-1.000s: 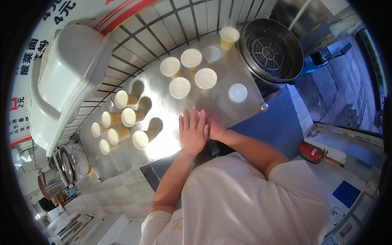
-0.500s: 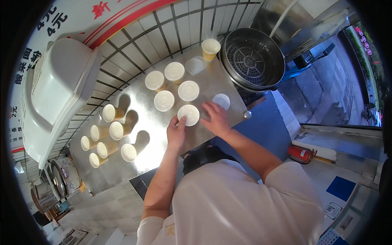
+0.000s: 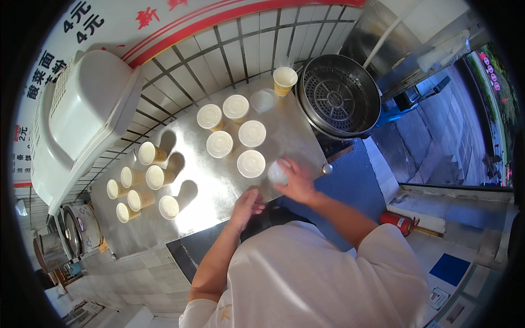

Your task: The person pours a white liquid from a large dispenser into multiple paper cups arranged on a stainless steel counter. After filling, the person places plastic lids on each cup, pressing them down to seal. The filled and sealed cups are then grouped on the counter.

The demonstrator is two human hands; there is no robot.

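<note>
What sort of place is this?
Probably a small food shop's preparation area: lidded cups on a metal table, a round pot with a perforated base, and a printed wall sign.

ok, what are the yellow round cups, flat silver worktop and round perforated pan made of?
Yellow round cups: probably paper, matte; opaque, printed walls.
Flat silver worktop: likely stainless steel, satin finish; grey sheen with soft-edged glare.
Round perforated pan: metal, semi-gloss, judging by wall highlights; steel or aluminium, can't tell.

White lids, apparently yellow-patterned cups
</note>
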